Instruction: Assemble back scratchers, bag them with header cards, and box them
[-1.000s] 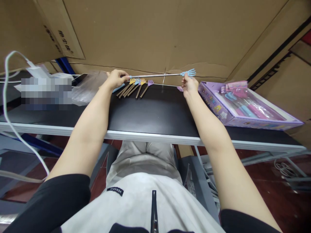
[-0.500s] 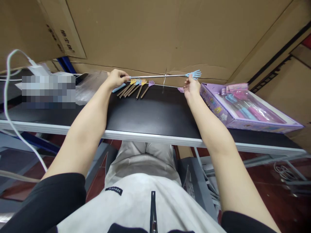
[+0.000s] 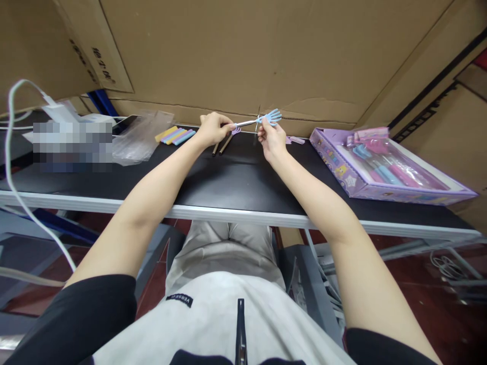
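Between my hands is a telescopic back scratcher [image 3: 246, 123] with a metal rod and a light blue hand-shaped head. My left hand [image 3: 215, 129] is closed round its handle end, which the fingers mostly hide. My right hand [image 3: 272, 137] pinches the rod's other end, just below the blue head. Under and beside my left hand lie bronze-coloured rods, one with a purple claw head [image 3: 236, 131]; others are hidden behind the hand. Left of it, several yellow, purple and blue handle tubes [image 3: 175, 135] lie side by side on the black table [image 3: 236, 182].
A purple open box [image 3: 395, 192] with packaged back scratchers stands at the right. Small pink pieces [image 3: 297, 140] lie near the back edge. Clear plastic bags [image 3: 142, 139], a white cable [image 3: 11, 152] and a blurred-out item are at the left. Cardboard [image 3: 228, 56] walls the back.
My hands have come closer together, and the rod between them has become much shorter. The left hand moved right, uncovering the coloured tubes and covering several claw heads.
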The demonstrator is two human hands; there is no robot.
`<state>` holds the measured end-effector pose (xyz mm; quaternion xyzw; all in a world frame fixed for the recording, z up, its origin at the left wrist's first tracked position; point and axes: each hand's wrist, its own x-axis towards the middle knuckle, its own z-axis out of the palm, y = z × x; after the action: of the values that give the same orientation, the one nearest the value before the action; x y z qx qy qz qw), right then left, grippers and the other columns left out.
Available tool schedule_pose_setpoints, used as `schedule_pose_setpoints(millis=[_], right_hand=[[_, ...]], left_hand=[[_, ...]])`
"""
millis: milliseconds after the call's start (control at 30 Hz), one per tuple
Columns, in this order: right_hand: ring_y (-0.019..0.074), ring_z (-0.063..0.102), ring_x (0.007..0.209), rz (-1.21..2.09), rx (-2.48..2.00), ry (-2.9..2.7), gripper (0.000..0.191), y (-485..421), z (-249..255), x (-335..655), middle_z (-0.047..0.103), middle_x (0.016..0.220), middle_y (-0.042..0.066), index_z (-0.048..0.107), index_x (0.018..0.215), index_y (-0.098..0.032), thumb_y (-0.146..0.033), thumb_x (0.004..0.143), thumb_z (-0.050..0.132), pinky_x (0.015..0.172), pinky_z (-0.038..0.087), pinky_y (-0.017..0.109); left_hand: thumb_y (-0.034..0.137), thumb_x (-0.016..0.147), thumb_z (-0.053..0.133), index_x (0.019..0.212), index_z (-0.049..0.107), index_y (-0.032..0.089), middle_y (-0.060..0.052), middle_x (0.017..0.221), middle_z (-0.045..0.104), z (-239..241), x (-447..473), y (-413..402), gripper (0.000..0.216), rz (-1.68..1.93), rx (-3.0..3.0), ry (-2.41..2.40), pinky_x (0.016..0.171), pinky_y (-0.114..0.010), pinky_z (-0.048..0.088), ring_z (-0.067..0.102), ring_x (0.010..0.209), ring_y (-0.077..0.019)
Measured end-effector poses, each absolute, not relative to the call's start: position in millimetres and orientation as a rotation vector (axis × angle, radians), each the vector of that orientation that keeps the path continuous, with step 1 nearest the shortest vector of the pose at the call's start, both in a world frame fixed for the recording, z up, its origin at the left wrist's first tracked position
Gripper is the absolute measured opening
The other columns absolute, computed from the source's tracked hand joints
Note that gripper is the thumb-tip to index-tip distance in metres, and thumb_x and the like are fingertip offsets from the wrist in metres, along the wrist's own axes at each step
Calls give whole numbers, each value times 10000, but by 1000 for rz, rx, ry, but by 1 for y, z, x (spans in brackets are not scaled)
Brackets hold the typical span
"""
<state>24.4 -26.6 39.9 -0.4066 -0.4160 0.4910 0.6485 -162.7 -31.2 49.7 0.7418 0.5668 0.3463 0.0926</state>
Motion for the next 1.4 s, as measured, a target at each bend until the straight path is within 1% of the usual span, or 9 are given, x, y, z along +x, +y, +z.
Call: schedule_pose_setpoints(millis=[333,467,567,700,800,967,1100,1200,1400], right_hand=[[47,525,587,1035,-953,-1082,417,-10,35,29,561,677,-81,538,818,-216,-469,945,844,538,380,167],[64,515,611,1032,-925,-969,348,8,43,57,552,672,-78,526,810,-221,-331,1007,791,575,380,202],[77,505,619,954,-941,-797,357,23,54,93,554,650,-82,484,791,-245,-229,1038,741,579,373,222],[89,536,627,916,-957,-705,369,31,59,120,566,616,-96,466,784,-266,-209,1034,732,560,397,234],[57,490,573,935,-963,-659,359,25,60,118,544,589,-102,476,781,-249,-189,1082,663,497,348,185],[36,448,542,985,-945,-615,360,12,66,105,492,591,-99,468,794,-232,-224,1139,570,501,306,171],[37,443,558,981,-1030,-772,353,3,58,76,493,626,-90,466,806,-222,-297,1105,639,546,296,194],[55,503,579,991,-1013,-1028,364,-3,45,45,501,654,-85,511,825,-215,-420,1041,721,544,322,191],[35,480,549,1072,-1004,-1022,354,-13,39,34,502,647,-96,518,802,-209,-326,991,793,516,324,159]], left_hand=[[297,1005,593,1023,768,178,-82,976,780,51,-163,-29,213,1021,2204,1690,1185,-514,294,652,1118,-292],[284,993,591,977,750,193,-84,976,776,54,-186,-24,185,1036,2161,1797,1201,-527,255,640,1174,-308],[300,986,599,955,734,204,-52,879,758,54,-213,-22,168,1060,2063,1899,1205,-532,231,620,1185,-301],[313,1008,599,999,729,193,31,732,691,50,-235,-19,177,1062,2007,1908,1244,-537,131,567,1170,-227],[328,1010,606,1035,736,193,52,701,683,45,-243,-15,189,1050,1981,1904,1262,-550,74,559,1162,-211],[387,944,661,1012,773,246,4,724,739,44,-244,-12,193,1067,1967,1907,1256,-570,175,613,1182,-302],[415,945,671,1016,803,222,-21,757,758,49,-208,-17,244,1058,2074,1767,1231,-566,217,623,1210,-335],[351,945,667,1047,811,178,-66,797,763,53,-170,-25,247,1061,2156,1665,1231,-530,249,642,1195,-344],[334,962,651,1027,810,169,-88,838,766,52,-148,-33,239,1004,2183,1649,1210,-495,309,663,1132,-333]])
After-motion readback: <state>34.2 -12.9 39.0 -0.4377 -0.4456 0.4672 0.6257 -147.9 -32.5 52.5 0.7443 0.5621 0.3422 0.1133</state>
